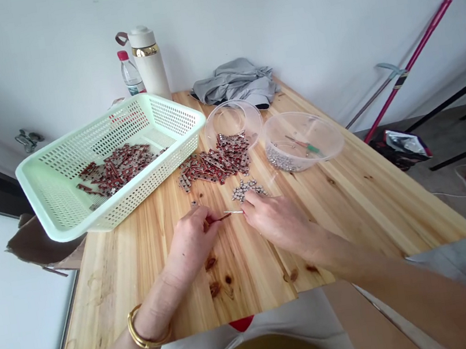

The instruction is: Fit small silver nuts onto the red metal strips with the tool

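Note:
My left hand (194, 234), at the middle of the wooden table, pinches a small flat reddish-brown strip (225, 217) whose end sticks out to the right. Facing it, my right hand (270, 215) is closed on a thin metal tool (233, 212), its tip beside the strip. Just beyond my right hand lies a small pile of silvery round pieces (247, 188). Farther back is a heap of reddish-brown strips with metal spots (214, 165), partly spilling from a tipped clear round container (250, 114).
A pale green basket (147, 188) with more strips stands at the left. A clear tub (329, 148) with silvery pieces and a green-handled tool is at the right. A grey cloth (232, 81), white flask (151, 70) and plastic bottle (130, 73) sit at the back of the table (378, 211).

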The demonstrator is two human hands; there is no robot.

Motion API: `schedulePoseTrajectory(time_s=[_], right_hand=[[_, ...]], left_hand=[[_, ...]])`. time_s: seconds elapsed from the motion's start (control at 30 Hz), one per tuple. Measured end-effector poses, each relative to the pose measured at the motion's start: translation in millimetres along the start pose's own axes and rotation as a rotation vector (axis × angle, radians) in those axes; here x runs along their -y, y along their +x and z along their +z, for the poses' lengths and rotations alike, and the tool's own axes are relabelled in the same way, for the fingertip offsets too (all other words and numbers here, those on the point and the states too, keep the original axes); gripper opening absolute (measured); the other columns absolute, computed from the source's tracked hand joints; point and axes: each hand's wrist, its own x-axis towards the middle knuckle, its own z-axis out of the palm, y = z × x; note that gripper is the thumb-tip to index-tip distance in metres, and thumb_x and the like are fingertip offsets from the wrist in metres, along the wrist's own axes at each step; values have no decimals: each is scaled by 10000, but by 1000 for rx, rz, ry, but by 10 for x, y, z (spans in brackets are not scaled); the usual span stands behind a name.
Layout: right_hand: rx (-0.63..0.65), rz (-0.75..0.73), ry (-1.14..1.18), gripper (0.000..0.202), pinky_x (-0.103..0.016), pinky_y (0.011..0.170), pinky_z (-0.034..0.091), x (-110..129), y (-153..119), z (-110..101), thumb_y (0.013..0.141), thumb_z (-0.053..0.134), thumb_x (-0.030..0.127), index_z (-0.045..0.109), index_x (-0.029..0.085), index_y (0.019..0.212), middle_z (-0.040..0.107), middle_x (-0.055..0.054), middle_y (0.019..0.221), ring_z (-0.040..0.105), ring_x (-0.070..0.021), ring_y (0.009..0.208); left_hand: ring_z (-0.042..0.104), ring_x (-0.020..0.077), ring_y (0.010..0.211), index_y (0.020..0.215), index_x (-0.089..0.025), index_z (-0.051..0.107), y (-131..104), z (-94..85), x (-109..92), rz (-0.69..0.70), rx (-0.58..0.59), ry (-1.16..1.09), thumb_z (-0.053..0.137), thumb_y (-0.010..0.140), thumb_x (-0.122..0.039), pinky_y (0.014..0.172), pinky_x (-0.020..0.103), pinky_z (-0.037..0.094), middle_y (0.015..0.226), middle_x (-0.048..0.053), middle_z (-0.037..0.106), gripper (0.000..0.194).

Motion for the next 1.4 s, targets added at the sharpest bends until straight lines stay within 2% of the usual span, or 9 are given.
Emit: schedulePoseTrajectory(time_s=[0.07,0.2,0.33,0.8,0.93,1.1,1.23,1.33,1.4], right_hand=[[-30,25,111,163,-290,531,328,-45,30,24,888,523,118,670,157,831,627,-61,860,567,-147,653],[-133,113,540,168,-261,601,398,-93,84,91,873,573,188,638,183,718,599,-16,764,547,-130,652],[-173,82,775,179,-262,647,426,-15,130,135,880,553,189,631,199,719,592,-13,756,553,-139,695],[-220,0,477,240,-263,642,432,104,108,249,957,480,199,695,198,850,646,-28,843,596,-131,706],[-221,-75,368,274,-282,667,469,133,-18,227,969,441,177,702,209,1045,698,-41,934,643,-147,774],[-139,-124,303,374,-310,666,507,202,-133,149,946,419,139,616,154,1264,701,-73,942,653,-177,764],[-99,-67,474,372,-293,706,526,131,-148,84,942,438,157,604,200,1273,681,-68,1043,655,-160,805],[-243,125,605,266,-280,683,508,-90,-115,62,946,482,193,661,230,1141,679,-41,988,638,-141,751],[-302,233,580,144,-302,712,496,-241,-59,77,922,552,224,691,199,952,672,-46,893,635,-167,764]], left_hand=[[618,144,714,761,-203,624,2,10,16,-14,19,21,613,808,-104,666,258,442,768,-10,676,109],[636,178,761,792,-215,662,25,18,46,-49,58,96,647,825,-178,681,290,459,813,6,697,52],[638,179,776,826,-227,692,62,20,50,-51,66,134,641,842,-200,692,292,475,839,11,692,60],[639,187,797,810,-206,676,102,29,52,-70,74,169,634,861,-226,687,285,466,857,21,677,69],[638,184,778,784,-212,655,90,42,43,-109,46,159,628,852,-221,657,282,450,836,11,688,74],[636,180,781,784,-211,646,63,50,35,-88,27,159,625,855,-223,647,276,447,843,7,681,74],[634,167,787,812,-213,655,40,49,61,-39,-2,141,604,877,-203,686,270,467,867,6,658,84],[637,165,800,862,-221,677,24,43,68,-21,-4,125,595,895,-206,708,271,481,905,13,652,90],[642,171,819,885,-224,686,15,41,60,-24,3,132,593,903,-218,717,274,486,920,19,649,95]])
